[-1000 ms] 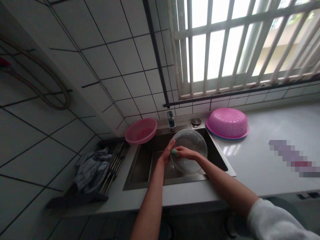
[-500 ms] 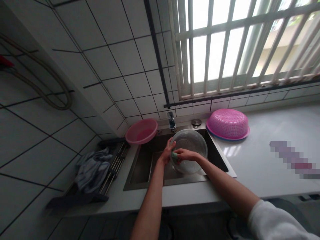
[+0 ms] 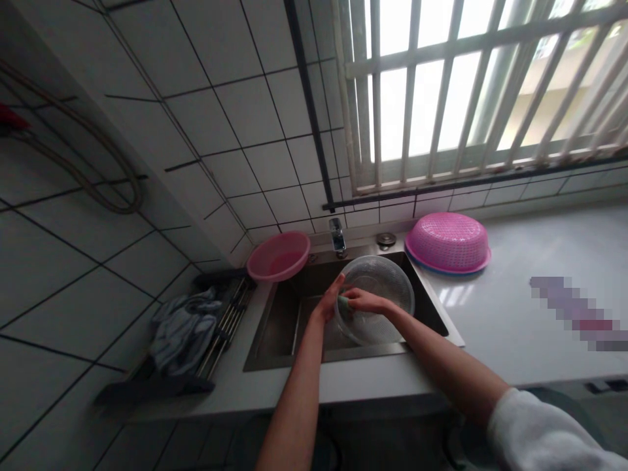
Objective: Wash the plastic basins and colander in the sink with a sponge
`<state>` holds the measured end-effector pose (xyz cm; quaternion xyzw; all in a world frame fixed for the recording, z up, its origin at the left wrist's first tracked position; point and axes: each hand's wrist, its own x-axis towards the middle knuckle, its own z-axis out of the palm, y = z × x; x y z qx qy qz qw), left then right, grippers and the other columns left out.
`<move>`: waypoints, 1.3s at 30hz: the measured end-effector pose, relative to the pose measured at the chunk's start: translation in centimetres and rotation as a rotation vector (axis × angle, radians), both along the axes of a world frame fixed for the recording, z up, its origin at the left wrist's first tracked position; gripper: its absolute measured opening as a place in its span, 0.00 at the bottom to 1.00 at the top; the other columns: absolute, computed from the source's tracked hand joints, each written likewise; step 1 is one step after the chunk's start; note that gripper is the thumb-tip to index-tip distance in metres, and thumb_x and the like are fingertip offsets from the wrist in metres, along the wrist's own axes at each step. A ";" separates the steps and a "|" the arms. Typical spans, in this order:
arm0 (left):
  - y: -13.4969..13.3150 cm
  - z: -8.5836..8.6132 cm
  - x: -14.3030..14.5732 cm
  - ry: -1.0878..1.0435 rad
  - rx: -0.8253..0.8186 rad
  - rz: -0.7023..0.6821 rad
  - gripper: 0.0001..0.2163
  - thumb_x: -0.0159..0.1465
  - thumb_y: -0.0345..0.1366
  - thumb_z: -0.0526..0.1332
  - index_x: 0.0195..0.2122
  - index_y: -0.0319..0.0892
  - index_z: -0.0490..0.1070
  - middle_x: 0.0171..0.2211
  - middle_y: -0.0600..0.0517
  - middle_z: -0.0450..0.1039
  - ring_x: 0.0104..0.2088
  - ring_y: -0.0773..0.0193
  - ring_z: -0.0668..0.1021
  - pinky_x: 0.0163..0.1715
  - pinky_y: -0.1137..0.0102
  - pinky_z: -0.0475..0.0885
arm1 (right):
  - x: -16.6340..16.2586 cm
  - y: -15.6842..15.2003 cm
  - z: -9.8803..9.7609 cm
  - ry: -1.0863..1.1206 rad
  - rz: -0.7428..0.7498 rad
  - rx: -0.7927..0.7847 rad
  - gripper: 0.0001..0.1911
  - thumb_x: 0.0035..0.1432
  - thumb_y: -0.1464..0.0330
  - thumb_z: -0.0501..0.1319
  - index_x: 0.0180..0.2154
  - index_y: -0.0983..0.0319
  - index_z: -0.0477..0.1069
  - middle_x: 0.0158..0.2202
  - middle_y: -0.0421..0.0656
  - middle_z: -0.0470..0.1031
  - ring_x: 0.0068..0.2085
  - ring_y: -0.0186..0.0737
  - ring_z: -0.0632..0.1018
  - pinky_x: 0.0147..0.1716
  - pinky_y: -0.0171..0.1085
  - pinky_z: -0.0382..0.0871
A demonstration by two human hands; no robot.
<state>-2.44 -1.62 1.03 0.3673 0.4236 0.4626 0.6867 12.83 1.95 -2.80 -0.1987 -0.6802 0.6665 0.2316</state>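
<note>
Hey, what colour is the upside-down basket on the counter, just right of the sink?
The upside-down basket is bright pink; the head view, the only one, shows it.

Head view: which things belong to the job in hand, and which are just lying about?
In the job:
- translucent round plastic bowl, left hand at its edge
- small soft green scrubber or cloth, in the right hand
- rectangular grey metal sink

Lying about:
- round pink plastic basin
- upturned oval pink perforated plastic basket
- crumpled grey cloth

Green item (image 3: 345,303) partly behind the right hand (image 3: 364,301), pixelated object (image 3: 575,307) on the counter (image 3: 510,327) beyond recognition.
</note>
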 end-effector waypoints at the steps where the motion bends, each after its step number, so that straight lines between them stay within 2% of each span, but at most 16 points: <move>1: 0.1 -0.1 0.0 0.003 0.000 0.001 0.29 0.64 0.56 0.67 0.59 0.42 0.76 0.41 0.44 0.83 0.37 0.55 0.84 0.37 0.65 0.78 | 0.0 0.2 0.1 0.046 -0.110 0.011 0.16 0.54 0.55 0.66 0.31 0.62 0.74 0.29 0.40 0.73 0.30 0.36 0.70 0.32 0.34 0.66; 4: 0.2 -0.4 0.0 -0.012 0.010 -0.029 0.31 0.62 0.58 0.68 0.60 0.44 0.75 0.45 0.43 0.83 0.40 0.54 0.84 0.39 0.64 0.78 | 0.5 1.4 0.8 0.211 -0.572 -0.013 0.17 0.56 0.52 0.62 0.34 0.61 0.72 0.33 0.40 0.74 0.33 0.38 0.72 0.35 0.35 0.68; 6: 0.2 -0.8 0.0 -0.018 0.008 -0.063 0.32 0.62 0.59 0.68 0.61 0.46 0.74 0.46 0.43 0.82 0.41 0.53 0.84 0.40 0.63 0.78 | 1.0 1.7 1.1 0.243 -0.711 -0.024 0.18 0.57 0.52 0.61 0.35 0.60 0.71 0.34 0.41 0.74 0.35 0.39 0.72 0.36 0.35 0.68; 8: 0.3 -1.0 -0.1 -0.001 0.002 -0.071 0.33 0.62 0.61 0.66 0.61 0.44 0.75 0.44 0.42 0.83 0.39 0.53 0.84 0.38 0.64 0.78 | 1.2 1.3 1.2 0.190 -0.600 0.002 0.17 0.57 0.53 0.61 0.34 0.60 0.72 0.32 0.41 0.74 0.34 0.39 0.71 0.35 0.35 0.67; 11: 0.5 -1.1 -0.3 0.023 -0.025 -0.070 0.35 0.63 0.64 0.62 0.57 0.37 0.77 0.36 0.42 0.83 0.32 0.57 0.82 0.33 0.67 0.76 | 0.7 0.1 1.0 0.079 -0.218 0.040 0.14 0.56 0.56 0.63 0.32 0.61 0.73 0.30 0.41 0.73 0.32 0.38 0.70 0.33 0.35 0.65; 13: 0.5 -0.9 -0.4 0.013 -0.037 -0.074 0.36 0.64 0.65 0.61 0.57 0.36 0.77 0.34 0.43 0.82 0.31 0.58 0.82 0.33 0.68 0.76 | 0.3 -0.2 1.0 0.055 -0.133 0.060 0.14 0.55 0.57 0.63 0.32 0.62 0.74 0.30 0.42 0.73 0.31 0.38 0.70 0.33 0.35 0.65; 15: 0.6 -0.8 -0.3 -0.002 -0.033 -0.073 0.33 0.65 0.63 0.61 0.57 0.38 0.77 0.36 0.43 0.83 0.34 0.56 0.83 0.36 0.66 0.77 | 0.4 0.2 1.0 0.078 -0.307 0.081 0.13 0.56 0.57 0.62 0.32 0.61 0.73 0.31 0.42 0.73 0.32 0.38 0.70 0.32 0.35 0.64; 19: 0.4 -0.7 0.0 -0.023 -0.027 -0.092 0.29 0.66 0.59 0.63 0.59 0.43 0.76 0.43 0.43 0.83 0.42 0.51 0.83 0.42 0.62 0.78 | 1.4 2.1 1.2 0.150 -0.840 0.087 0.13 0.58 0.57 0.58 0.30 0.59 0.68 0.30 0.41 0.71 0.33 0.39 0.68 0.32 0.35 0.63; 21: 0.3 -0.8 0.0 -0.039 -0.010 -0.091 0.28 0.66 0.57 0.64 0.60 0.44 0.76 0.44 0.43 0.83 0.44 0.50 0.83 0.44 0.61 0.77 | 1.7 2.4 1.2 0.148 -0.871 0.119 0.12 0.58 0.57 0.57 0.30 0.59 0.68 0.30 0.41 0.72 0.34 0.40 0.69 0.32 0.35 0.64; 23: 0.3 -0.9 -0.1 -0.034 0.006 -0.072 0.28 0.65 0.57 0.65 0.59 0.42 0.77 0.44 0.43 0.83 0.44 0.51 0.83 0.45 0.62 0.77 | 1.7 1.9 1.1 0.118 -0.703 0.150 0.12 0.57 0.58 0.58 0.32 0.59 0.71 0.32 0.42 0.74 0.35 0.41 0.70 0.33 0.35 0.64; 27: 0.6 -1.1 -0.5 0.000 0.024 -0.046 0.31 0.63 0.59 0.66 0.55 0.35 0.78 0.41 0.42 0.83 0.42 0.52 0.83 0.45 0.63 0.76 | 0.6 0.1 0.8 -0.036 -0.117 0.162 0.12 0.55 0.60 0.61 0.33 0.62 0.75 0.30 0.42 0.74 0.32 0.39 0.70 0.33 0.36 0.64; 29: 0.8 -1.2 -0.6 0.007 0.026 -0.040 0.32 0.63 0.60 0.66 0.55 0.34 0.79 0.42 0.42 0.83 0.43 0.53 0.83 0.46 0.64 0.76 | 0.3 -0.1 0.7 -0.066 -0.019 0.165 0.12 0.55 0.60 0.62 0.32 0.63 0.75 0.30 0.41 0.74 0.31 0.38 0.70 0.32 0.35 0.63; 31: 0.8 -1.2 -0.5 0.016 0.012 -0.036 0.32 0.63 0.60 0.66 0.55 0.36 0.78 0.42 0.42 0.83 0.42 0.53 0.83 0.45 0.64 0.76 | 0.4 0.5 0.8 -0.003 -0.201 0.155 0.13 0.56 0.59 0.62 0.32 0.63 0.73 0.30 0.41 0.74 0.32 0.38 0.70 0.32 0.35 0.63; 35: 0.6 -1.2 -0.3 0.000 -0.007 -0.086 0.31 0.65 0.60 0.64 0.60 0.42 0.75 0.45 0.42 0.82 0.41 0.53 0.83 0.43 0.62 0.76 | 1.4 2.3 0.9 0.182 -0.861 0.097 0.18 0.60 0.53 0.57 0.34 0.61 0.70 0.31 0.41 0.72 0.33 0.39 0.70 0.32 0.34 0.64; 37: 0.6 -1.3 -0.3 -0.003 -0.003 -0.102 0.32 0.65 0.60 0.64 0.61 0.43 0.74 0.45 0.43 0.82 0.40 0.53 0.83 0.41 0.62 0.76 | 1.6 2.4 0.8 0.203 -0.902 0.102 0.18 0.60 0.52 0.57 0.35 0.60 0.70 0.32 0.41 0.73 0.35 0.40 0.70 0.34 0.34 0.65; 39: 0.7 -1.5 -0.5 0.031 -0.002 -0.076 0.32 0.64 0.60 0.65 0.60 0.41 0.75 0.43 0.43 0.82 0.38 0.55 0.82 0.40 0.64 0.76 | 1.2 1.7 0.5 0.158 -0.665 0.116 0.16 0.58 0.54 0.59 0.35 0.61 0.71 0.33 0.41 0.74 0.34 0.40 0.71 0.34 0.34 0.66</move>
